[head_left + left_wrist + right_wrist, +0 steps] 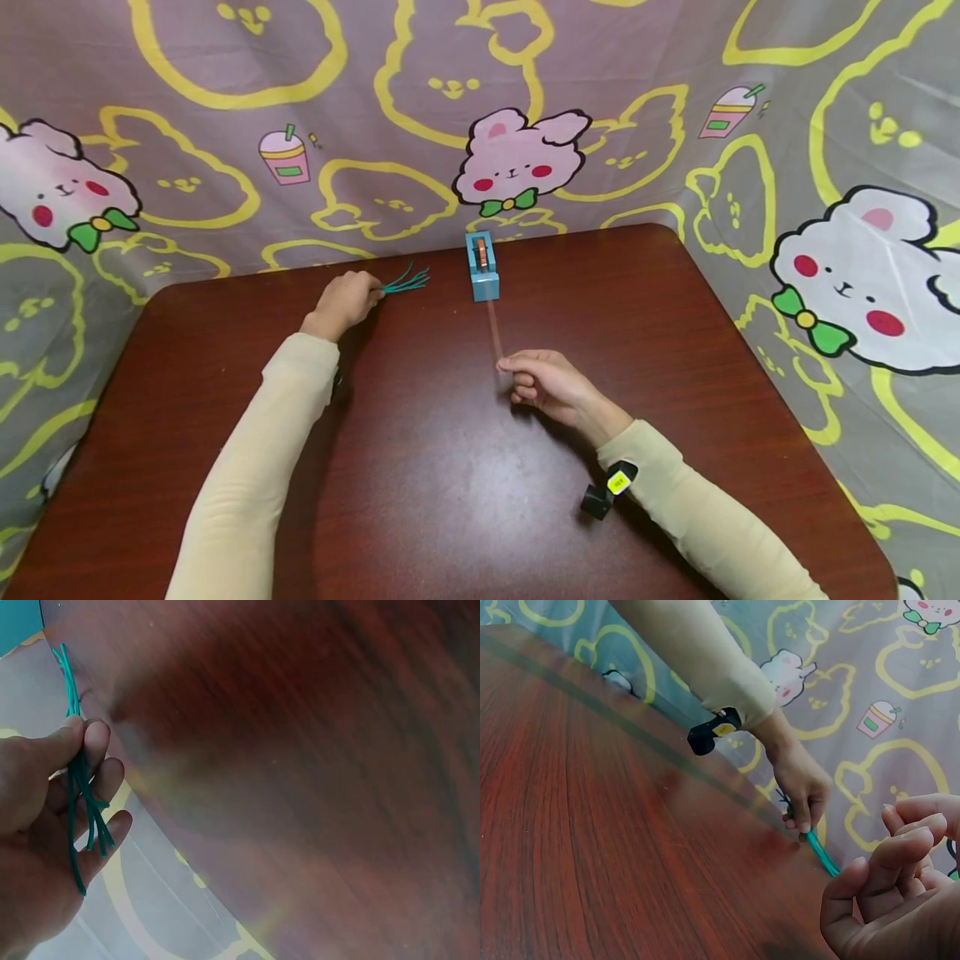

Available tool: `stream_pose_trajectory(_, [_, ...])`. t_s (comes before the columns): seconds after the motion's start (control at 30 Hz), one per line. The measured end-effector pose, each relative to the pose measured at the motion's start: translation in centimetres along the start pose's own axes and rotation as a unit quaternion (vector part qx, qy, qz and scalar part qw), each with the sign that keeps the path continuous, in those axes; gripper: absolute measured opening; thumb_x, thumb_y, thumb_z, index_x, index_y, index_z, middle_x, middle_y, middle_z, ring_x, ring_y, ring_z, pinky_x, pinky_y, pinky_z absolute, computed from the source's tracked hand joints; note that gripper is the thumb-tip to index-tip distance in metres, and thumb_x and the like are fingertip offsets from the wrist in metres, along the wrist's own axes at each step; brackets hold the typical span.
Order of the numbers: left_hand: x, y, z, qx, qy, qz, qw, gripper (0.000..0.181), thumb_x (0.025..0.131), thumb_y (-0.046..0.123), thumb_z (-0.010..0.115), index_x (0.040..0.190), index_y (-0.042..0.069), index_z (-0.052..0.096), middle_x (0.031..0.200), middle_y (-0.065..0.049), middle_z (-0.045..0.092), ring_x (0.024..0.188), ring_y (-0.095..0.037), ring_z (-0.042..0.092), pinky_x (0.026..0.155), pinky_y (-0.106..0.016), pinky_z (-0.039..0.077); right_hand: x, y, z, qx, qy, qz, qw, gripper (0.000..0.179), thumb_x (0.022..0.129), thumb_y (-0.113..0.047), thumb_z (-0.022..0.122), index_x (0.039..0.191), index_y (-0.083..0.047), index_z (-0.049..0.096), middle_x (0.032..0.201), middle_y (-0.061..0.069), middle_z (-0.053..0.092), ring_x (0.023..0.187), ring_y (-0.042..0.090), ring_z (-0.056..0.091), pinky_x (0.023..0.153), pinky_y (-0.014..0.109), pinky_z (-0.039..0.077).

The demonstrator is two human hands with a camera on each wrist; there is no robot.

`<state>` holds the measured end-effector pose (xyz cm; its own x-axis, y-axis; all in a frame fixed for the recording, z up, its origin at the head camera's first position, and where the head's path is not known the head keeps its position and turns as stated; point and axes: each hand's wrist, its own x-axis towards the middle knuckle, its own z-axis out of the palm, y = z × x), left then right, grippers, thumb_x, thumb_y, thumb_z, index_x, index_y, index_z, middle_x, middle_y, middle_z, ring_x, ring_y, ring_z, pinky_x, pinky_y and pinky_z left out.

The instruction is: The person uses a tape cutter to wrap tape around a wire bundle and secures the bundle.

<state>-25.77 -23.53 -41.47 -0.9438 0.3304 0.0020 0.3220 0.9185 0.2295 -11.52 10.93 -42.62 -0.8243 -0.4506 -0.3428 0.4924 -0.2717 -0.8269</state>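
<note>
One pinch apiece, as seen on my remote feed: the left hand (347,304) grips a bundle of teal strands (406,283) between thumb and index finger at the far left of a reddish-brown table (420,508). From the left wrist camera I see its other fingers half bent behind the bundle, with loose ends splaying across them. The right hand (551,387), nearer the head camera, holds the end of a clear strip of tape (494,329) between thumb and forefinger, its remaining fingers curled toward the palm. That strip, slightly blurred, runs straight from the fingertips to a blue tape dispenser (485,287), which stands near the table's far edge, to the right of the strands and apart from both hands. An orange-brown roll (482,253) sits inside it. On my right wrist view the fingers show bent, but I cannot make out the tape there. A black device (597,502) juts from the right sleeve (675,492), and patterned cloth (615,50) hangs behind the table
</note>
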Motion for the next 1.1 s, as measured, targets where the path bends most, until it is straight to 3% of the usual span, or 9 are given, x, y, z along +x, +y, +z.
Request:
stream_pose_trajectory(0.3, [-0.7, 0.0, 0.4, 0.009, 0.018, 0.006, 0.9998, 0.022, 0.102, 0.015, 0.06, 0.111, 0.003, 0.075, 0.104, -0.017, 0.073, 0.091, -0.039, 0.066, 0.079, -0.052, 0.051, -0.1, -0.1, 0.1, 0.001, -0.001, -0.001, 1.0, 0.015, 0.099, -0.005, 0.059, 0.087, -0.007, 0.069, 0.057, -0.006, 0.037, 0.048, 0.007, 0.036, 0.059, 0.025, 0.044])
stream_pose_trajectory(0.5, [-1.4, 0.4, 0.7, 0.025, 0.033, 0.019, 0.999, 0.02, 0.103, 0.019, 0.058, 0.103, 0.008, 0.074, 0.086, -0.008, 0.071, 0.079, -0.033, 0.065, 0.071, -0.048, 0.048, -0.2, -0.2, 0.1, 0.001, 0.002, -0.003, 1.0, 0.013, 0.098, -0.005, 0.059, 0.089, -0.005, 0.069, 0.057, -0.006, 0.038, 0.048, 0.007, 0.037, 0.059, 0.025, 0.044])
stream_pose_trajectory(0.73, [-2.6, 1.1, 1.1, 0.029, 0.046, 0.052, 0.9972, 0.022, 0.104, 0.018, 0.057, 0.087, 0.009, 0.068, 0.067, 0.003, 0.06, 0.066, -0.023, 0.058, 0.075, -0.046, 0.044, -0.2, -0.4, 0.1, 0.002, 0.004, -0.002, 1.0, 0.014, 0.098, -0.005, 0.059, 0.089, -0.004, 0.069, 0.057, -0.006, 0.038, 0.048, 0.007, 0.037, 0.059, 0.025, 0.045])
stream_pose_trajectory(1.1, [-5.0, 3.4, 1.4, -0.021, 0.079, 0.097, 0.9919, 0.018, 0.101, 0.018, 0.063, 0.102, 0.005, 0.076, 0.069, 0.002, 0.063, 0.064, -0.017, 0.059, 0.07, -0.041, 0.048, -0.3, -0.8, 0.1, 0.0, 0.008, -0.002, 1.0, 0.011, 0.098, -0.005, 0.061, 0.091, -0.002, 0.069, 0.057, -0.005, 0.039, 0.048, 0.008, 0.037, 0.06, 0.026, 0.045])
